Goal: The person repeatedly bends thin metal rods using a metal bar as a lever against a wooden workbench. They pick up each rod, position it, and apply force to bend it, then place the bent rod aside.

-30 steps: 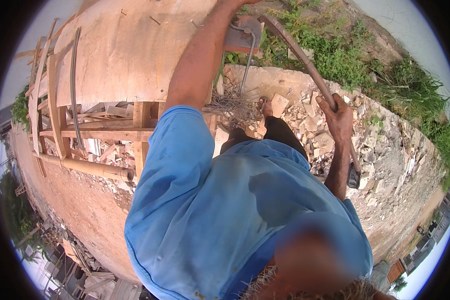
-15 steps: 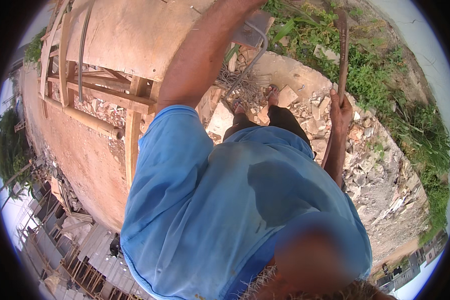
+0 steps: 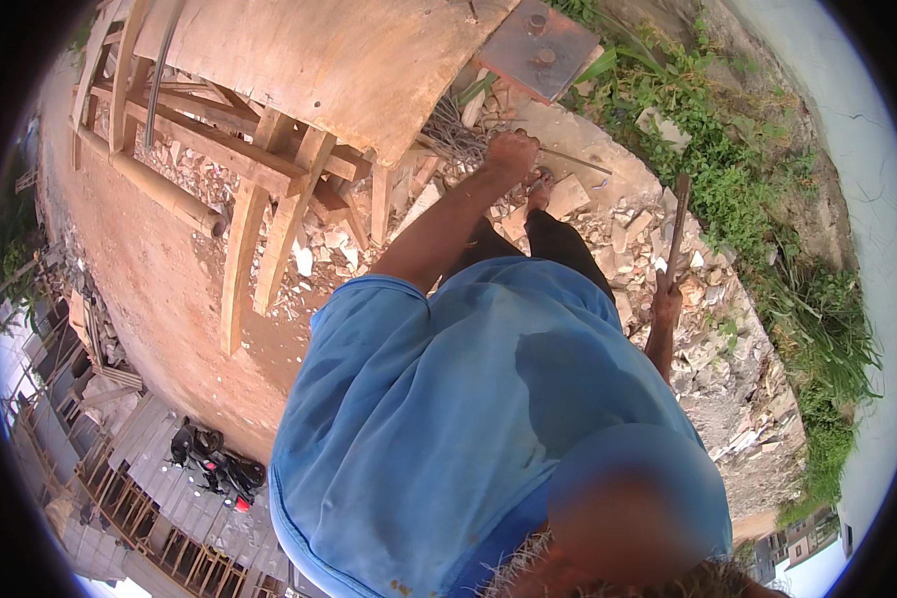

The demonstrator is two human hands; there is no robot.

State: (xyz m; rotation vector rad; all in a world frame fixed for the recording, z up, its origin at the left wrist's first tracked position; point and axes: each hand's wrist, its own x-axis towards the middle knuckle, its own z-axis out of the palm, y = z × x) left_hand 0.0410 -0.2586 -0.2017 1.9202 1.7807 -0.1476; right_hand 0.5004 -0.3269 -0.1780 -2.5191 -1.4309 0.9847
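My left hand (image 3: pixel 513 151) is closed in a fist in front of my legs, above the rubble. A thin metal rod (image 3: pixel 578 159) sticks out of it toward the right; the rest of the rod is hidden by the fist. Off to the right, my right hand (image 3: pixel 666 299) wraps around the lower part of a long rusty metal bar (image 3: pixel 679 224), which points upward and away from me. Beyond my left hand, a dark metal plate (image 3: pixel 513 62) with round pegs on it lies at the corner of a plywood-topped bench (image 3: pixel 349 70).
Wooden legs and beams (image 3: pixel 239 149) hold the bench up, with a bamboo pole (image 3: pixel 159 189) beside them. A heap of thin rods (image 3: pixel 453 130) lies under its corner. Broken rubble (image 3: pixel 723 349) covers the ground. Green plants (image 3: pixel 728 159) line a wall (image 3: pixel 857 199). A motorcycle (image 3: pixel 219 466) stands lower left.
My left hand has come down from the top edge, back toward my legs. The bent rod by the plate has left its place there. My right hand has lowered with the bar.
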